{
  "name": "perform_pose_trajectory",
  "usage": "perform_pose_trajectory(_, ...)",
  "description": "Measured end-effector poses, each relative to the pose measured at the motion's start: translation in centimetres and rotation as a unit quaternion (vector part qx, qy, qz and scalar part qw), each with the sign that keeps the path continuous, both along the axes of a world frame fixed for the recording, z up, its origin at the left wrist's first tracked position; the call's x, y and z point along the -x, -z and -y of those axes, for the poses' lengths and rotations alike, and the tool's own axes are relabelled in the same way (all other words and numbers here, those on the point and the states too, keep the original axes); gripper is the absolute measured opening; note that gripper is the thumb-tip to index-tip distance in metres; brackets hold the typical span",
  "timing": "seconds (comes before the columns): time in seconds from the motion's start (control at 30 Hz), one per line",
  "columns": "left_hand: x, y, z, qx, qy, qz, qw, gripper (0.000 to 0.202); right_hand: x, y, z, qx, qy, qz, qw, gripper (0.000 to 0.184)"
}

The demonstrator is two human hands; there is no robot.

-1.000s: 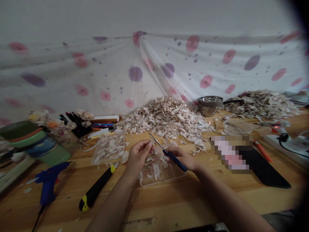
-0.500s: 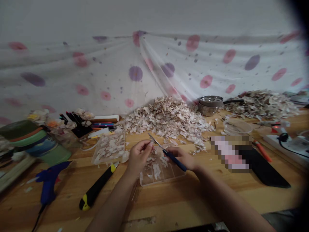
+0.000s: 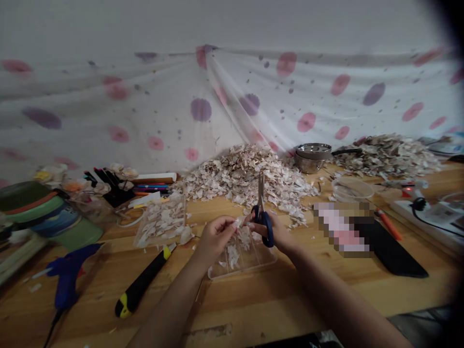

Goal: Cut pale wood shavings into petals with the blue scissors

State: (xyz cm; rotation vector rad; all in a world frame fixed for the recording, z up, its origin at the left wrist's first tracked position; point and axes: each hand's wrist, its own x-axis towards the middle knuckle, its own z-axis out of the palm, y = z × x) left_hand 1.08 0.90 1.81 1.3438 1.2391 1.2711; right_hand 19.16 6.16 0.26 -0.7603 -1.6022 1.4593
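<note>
My left hand (image 3: 214, 238) pinches a small pale flake (image 3: 237, 223) between thumb and fingers, above a clear compartment box (image 3: 242, 252) holding more flakes. My right hand (image 3: 277, 233) grips blue-handled scissors (image 3: 261, 210), blades closed and pointing straight up. The fingertips of both hands meet at the flake. A big heap of pale flakes (image 3: 246, 176) lies on the wooden table just behind the hands.
A clear lid with flakes (image 3: 161, 220), a black-and-yellow utility knife (image 3: 143, 281) and a blue glue gun (image 3: 67, 278) lie left. Pens (image 3: 150, 186), stacked bowls (image 3: 43, 212), metal bowls (image 3: 312, 157), a second flake heap (image 3: 389, 154), a black case (image 3: 393, 253) and a power strip (image 3: 431, 212) ring the table.
The scissors swung from pointing left toward my left hand to pointing straight up. Both hands drew together over the box, and the flake now shows between the fingertips.
</note>
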Motion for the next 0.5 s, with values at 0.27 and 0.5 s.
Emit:
perform_pose_trajectory(0.27,-0.92,0.82,-0.41,0.042,0.083,-0.018,0.995,0.017,0.13,0.27,0.29,-0.055,-0.002,0.019,0.998,0.038)
perform_pose_trajectory(0.5,-0.93,1.0,-0.45,0.068,0.075,0.008,0.995,0.035,0.15,0.58,0.06,-0.121,0.041,0.013,0.992,0.026)
